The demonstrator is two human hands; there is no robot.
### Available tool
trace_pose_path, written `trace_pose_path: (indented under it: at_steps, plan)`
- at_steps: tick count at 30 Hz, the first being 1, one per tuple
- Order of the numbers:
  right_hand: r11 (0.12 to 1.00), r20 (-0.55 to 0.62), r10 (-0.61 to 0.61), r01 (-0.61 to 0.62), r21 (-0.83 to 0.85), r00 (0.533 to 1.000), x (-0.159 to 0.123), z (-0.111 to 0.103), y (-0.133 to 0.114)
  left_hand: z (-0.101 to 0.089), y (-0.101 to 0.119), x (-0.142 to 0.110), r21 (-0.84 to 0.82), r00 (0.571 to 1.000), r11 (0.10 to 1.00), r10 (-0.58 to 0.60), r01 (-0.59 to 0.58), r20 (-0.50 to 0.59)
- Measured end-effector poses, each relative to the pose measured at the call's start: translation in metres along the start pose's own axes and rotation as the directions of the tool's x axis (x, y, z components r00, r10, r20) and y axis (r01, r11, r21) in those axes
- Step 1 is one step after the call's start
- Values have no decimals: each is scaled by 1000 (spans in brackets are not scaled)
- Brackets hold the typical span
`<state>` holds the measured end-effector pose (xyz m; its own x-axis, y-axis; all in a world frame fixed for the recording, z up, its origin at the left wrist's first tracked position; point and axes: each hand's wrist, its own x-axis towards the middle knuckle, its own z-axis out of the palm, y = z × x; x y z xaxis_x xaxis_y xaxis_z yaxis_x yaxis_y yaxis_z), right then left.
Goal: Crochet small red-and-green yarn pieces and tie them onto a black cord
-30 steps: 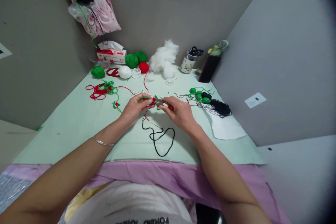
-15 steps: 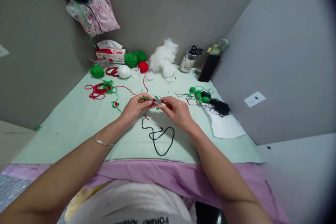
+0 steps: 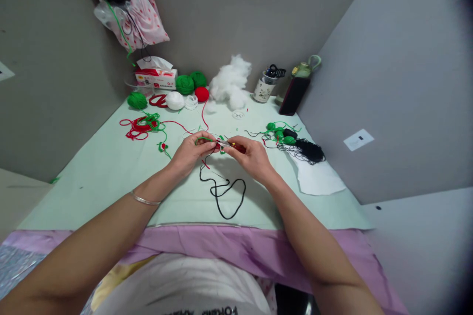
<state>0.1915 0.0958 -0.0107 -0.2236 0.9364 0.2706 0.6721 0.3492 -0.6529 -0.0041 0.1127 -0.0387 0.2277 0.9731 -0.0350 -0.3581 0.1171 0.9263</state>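
Observation:
My left hand (image 3: 195, 149) is closed, thumb and fingers pinching a small red and green crocheted piece (image 3: 218, 146); the fingers partly hide it. Green yarn runs over its forefinger. In my right hand (image 3: 251, 153) is a small pliers-like tool (image 3: 236, 147) with reddish handles and metal jaws, which meet the piece at my left fingertips. Whether it is pliers or snips I cannot make out. Black yarn (image 3: 242, 202) trails from the piece and lies looped on the table below. A thin needle (image 3: 219, 175) and a red yarn scrap (image 3: 206, 164) lie near it.
Red and green yarn (image 3: 142, 125) lies tangled at left, near a small crocheted piece (image 3: 162, 147). Yarn balls (image 3: 185, 84), a tissue box (image 3: 157, 78), white stuffing (image 3: 231, 81), a cup (image 3: 263, 89) and a bottle (image 3: 295, 91) line the back. Black yarn (image 3: 310, 151) lies right.
The metal jaws of the tool in my right hand have shifted slightly and now look more spread. Both hands stay almost in place.

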Motion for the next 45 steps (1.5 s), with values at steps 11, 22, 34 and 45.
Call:
trace_pose_path:
  at_steps: [11,22,34,45]
  plan:
    - [968,4,40,-39,248,999,5,-4,8,1,1,0,10,1000,1000,16,-16,6]
    - [956,223,122,-54,-288,967,7,-36,34,-11,7,6,64,989,992,111,-105,-99]
    - [969,517,-138,224,-107,845,-3,-12,7,-20,19,13,278,939,936,278,-217,-203]
    - [823,605,-125,423,-379,786,-16,10,-18,-19,16,13,284,951,939,252,-196,-178]
